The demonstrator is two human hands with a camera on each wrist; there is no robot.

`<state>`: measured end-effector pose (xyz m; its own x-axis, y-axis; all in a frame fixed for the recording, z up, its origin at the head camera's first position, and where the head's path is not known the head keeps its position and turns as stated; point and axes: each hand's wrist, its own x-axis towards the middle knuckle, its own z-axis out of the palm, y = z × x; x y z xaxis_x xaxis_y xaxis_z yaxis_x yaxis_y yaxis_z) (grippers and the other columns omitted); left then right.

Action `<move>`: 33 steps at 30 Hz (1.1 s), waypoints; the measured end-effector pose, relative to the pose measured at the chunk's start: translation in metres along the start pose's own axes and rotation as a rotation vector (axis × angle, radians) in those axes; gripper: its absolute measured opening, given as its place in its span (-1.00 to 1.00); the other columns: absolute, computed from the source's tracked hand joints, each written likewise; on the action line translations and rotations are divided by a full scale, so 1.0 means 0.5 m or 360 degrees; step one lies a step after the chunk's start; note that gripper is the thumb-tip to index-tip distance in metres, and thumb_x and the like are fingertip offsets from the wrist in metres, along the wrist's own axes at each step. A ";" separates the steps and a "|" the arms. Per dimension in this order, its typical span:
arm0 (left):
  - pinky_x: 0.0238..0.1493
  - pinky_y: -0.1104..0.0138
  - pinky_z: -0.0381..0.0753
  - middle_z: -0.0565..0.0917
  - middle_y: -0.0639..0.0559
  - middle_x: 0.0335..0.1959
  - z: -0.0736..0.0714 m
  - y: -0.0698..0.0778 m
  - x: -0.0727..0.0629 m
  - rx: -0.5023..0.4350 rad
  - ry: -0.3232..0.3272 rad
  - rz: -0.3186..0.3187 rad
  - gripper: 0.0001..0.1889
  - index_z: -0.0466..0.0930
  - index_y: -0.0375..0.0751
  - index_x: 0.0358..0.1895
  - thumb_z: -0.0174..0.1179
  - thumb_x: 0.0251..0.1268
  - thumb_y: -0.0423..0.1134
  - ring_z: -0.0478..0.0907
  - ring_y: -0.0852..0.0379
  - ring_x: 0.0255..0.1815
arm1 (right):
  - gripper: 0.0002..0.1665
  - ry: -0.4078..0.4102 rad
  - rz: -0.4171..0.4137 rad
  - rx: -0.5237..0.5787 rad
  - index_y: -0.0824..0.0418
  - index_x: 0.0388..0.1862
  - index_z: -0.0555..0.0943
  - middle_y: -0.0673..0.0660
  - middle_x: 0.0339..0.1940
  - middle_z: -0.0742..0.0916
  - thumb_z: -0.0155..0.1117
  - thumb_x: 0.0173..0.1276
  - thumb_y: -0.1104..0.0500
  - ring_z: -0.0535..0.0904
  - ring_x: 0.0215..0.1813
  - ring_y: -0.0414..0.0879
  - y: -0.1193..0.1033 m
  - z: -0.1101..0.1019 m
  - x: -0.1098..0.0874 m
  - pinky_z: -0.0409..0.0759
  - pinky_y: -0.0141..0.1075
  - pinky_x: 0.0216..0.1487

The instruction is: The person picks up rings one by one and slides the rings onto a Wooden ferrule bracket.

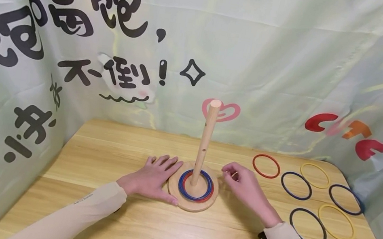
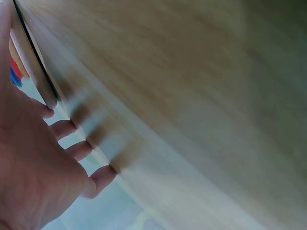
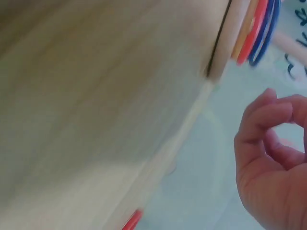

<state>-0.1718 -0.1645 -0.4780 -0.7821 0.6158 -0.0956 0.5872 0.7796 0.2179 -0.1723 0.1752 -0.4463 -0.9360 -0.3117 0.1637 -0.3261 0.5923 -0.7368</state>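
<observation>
A round wooden base point(image 1: 190, 207) with an upright wooden post point(image 1: 206, 138) stands on the table. Blue rings point(image 1: 180, 183) and a red ring point(image 1: 208, 198) lie around the post's foot; in the right wrist view the blue rings point(image 3: 265, 38) stack outside the red ring point(image 3: 250, 38). My left hand point(image 1: 151, 179) rests at the base's left edge, fingers spread and thumb along its front rim. Over to the right of the base, my right hand point(image 1: 246, 186) hovers with bent fingers and holds nothing.
Loose rings lie at the table's right: a red ring point(image 1: 266, 166), yellow rings point(image 1: 336, 223), and dark blue rings point(image 1: 308, 227). A printed curtain point(image 1: 276, 66) surrounds the table's back and sides.
</observation>
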 end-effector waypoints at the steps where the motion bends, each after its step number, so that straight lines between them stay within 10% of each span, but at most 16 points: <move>1: 0.46 -0.44 0.10 0.09 -0.19 0.78 -0.001 0.000 0.000 -0.0002 -0.0002 -0.0002 0.36 -0.03 -0.09 0.83 0.24 0.16 0.70 0.02 -0.36 0.73 | -0.83 0.0028 0.0010 -0.0012 0.32 0.05 0.75 0.02 -0.27 0.73 0.27 0.62 0.31 0.61 -0.31 -0.12 0.006 -0.010 0.000 0.56 -0.29 -0.38; 18: 0.45 -0.43 0.10 0.08 -0.19 0.79 -0.002 0.001 0.000 -0.0003 0.0001 0.0008 0.35 -0.03 -0.10 0.83 0.24 0.18 0.69 0.01 -0.35 0.74 | -0.45 -0.0052 0.0440 -0.0204 0.48 0.31 0.61 0.40 0.14 0.72 0.41 0.59 0.08 0.72 -0.02 0.15 0.124 -0.136 0.017 0.63 0.05 0.00; 33: 0.48 -0.43 0.08 0.06 -0.17 0.79 -0.002 0.003 -0.001 0.0016 -0.0012 -0.0011 0.35 -0.04 -0.06 0.84 0.21 0.17 0.72 0.00 -0.35 0.74 | -0.86 -0.0167 0.0363 -0.0487 0.35 -0.19 0.75 0.15 -0.27 0.75 0.34 0.55 0.28 0.56 -0.28 0.03 0.135 -0.123 0.026 0.54 -0.04 -0.16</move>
<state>-0.1705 -0.1636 -0.4765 -0.7846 0.6112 -0.1044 0.5838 0.7849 0.2075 -0.2146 0.2567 -0.4534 -0.9755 -0.2112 -0.0611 -0.1505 0.8442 -0.5144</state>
